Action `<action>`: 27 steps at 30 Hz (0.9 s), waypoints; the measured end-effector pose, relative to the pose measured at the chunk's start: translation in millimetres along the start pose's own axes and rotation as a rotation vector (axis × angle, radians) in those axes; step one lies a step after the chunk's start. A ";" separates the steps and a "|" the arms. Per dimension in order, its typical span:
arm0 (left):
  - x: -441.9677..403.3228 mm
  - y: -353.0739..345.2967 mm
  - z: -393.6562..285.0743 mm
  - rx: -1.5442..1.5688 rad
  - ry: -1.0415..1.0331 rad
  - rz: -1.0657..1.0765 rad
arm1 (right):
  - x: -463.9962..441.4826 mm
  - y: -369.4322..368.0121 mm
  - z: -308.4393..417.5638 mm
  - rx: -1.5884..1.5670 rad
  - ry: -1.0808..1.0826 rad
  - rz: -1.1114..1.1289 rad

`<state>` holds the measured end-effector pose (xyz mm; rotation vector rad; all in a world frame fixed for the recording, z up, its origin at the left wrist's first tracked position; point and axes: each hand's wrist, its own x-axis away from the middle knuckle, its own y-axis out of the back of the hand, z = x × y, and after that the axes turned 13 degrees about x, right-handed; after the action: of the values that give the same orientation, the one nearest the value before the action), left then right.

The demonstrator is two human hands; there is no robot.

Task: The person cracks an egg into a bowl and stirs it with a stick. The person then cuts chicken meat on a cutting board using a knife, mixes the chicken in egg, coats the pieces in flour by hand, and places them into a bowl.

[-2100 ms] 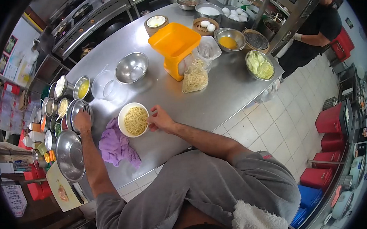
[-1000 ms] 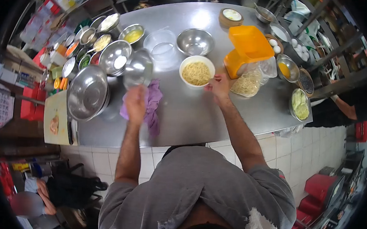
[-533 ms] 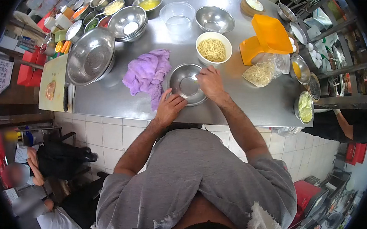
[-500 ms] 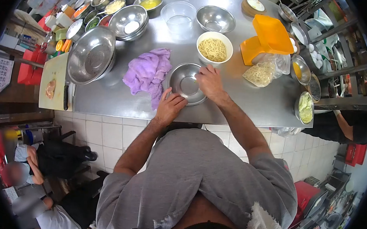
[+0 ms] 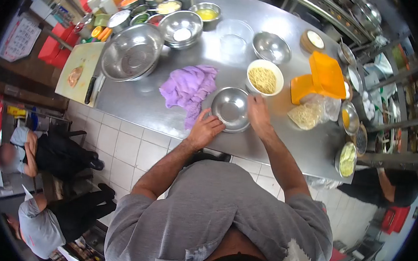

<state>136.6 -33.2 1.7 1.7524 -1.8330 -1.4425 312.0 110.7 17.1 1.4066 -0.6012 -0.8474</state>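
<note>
An empty stainless steel bowl [image 5: 230, 109] sits on the table in front of me. My left hand [image 5: 207, 129] grips its lower left rim with curled fingers. On the right side, my right hand [image 5: 258, 112] holds the rim with fingers bent over it. Just behind the bowl stands a white bowl of noodles [image 5: 263, 79]. A crumpled purple towel [image 5: 188, 88] lies to the left, near my left hand. To the right are a clear plastic bag of noodles [image 5: 305, 116] and an orange scale [image 5: 324, 78].
A perforated metal colander [image 5: 132, 54] and a cutting board [image 5: 75, 79] with a piece of meat and a knife are at left. Several ingredient bowls fill the back left. Another steel bowl [image 5: 271, 47] and a clear tub [image 5: 234, 35] stand behind. Other people are at both sides.
The whole view has turned, so the table now slopes down to the right. My right hand has shifted slightly along the bowl's right rim; the left hand stays at the lower left rim.
</note>
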 end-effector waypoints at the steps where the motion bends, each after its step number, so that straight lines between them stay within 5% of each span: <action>1: -0.5 0.7 -1.4 -0.018 0.005 -0.014 | 3.2 -2.3 -5.0 -0.001 0.020 -0.012; 5: 2.2 13.6 0.4 -0.016 0.057 0.172 | 10.4 1.7 -13.0 -0.131 -0.096 -0.108; 8: -2.6 83.1 -6.5 -0.001 0.165 -0.095 | 10.6 11.6 -7.2 -0.270 -0.238 -0.255; 9: 6.6 106.8 8.7 -0.110 0.276 -0.321 | 8.7 15.9 0.4 -0.360 -0.293 -0.390; 11: 34.7 147.8 65.0 -0.229 0.465 -0.881 | 1.5 42.2 30.8 -0.498 -0.331 -0.310; 13: 45.8 210.3 94.6 -0.062 0.848 -1.218 | -13.6 45.2 67.4 -0.639 -0.370 -0.241; 14: 57.4 224.7 119.1 -0.062 0.840 -1.216 | -22.8 40.8 88.6 -0.647 -0.356 -0.213; 16: 71.4 247.5 168.9 0.609 0.973 -1.390 | -51.5 22.6 131.1 -0.772 -0.260 -0.210; 19: 74.0 261.3 194.9 0.944 1.001 -1.153 | -100.3 -0.4 196.8 -1.046 -0.255 -0.114; 22: 81.7 267.3 212.0 1.207 0.874 -1.177 | -140.1 -18.1 243.4 -1.281 -0.319 -0.064; 26: 97.1 289.6 206.9 1.509 0.709 -1.230 | -187.5 -34.7 273.1 -1.174 -0.263 -0.189; 27: 97.0 294.0 202.6 1.505 0.712 -1.242 | -201.0 -39.8 278.2 -0.962 -0.080 -0.171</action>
<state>-222.9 -76.4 78.2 3.5754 -1.2050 1.1045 -33.3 107.9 29.6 0.5464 -0.0746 -1.1242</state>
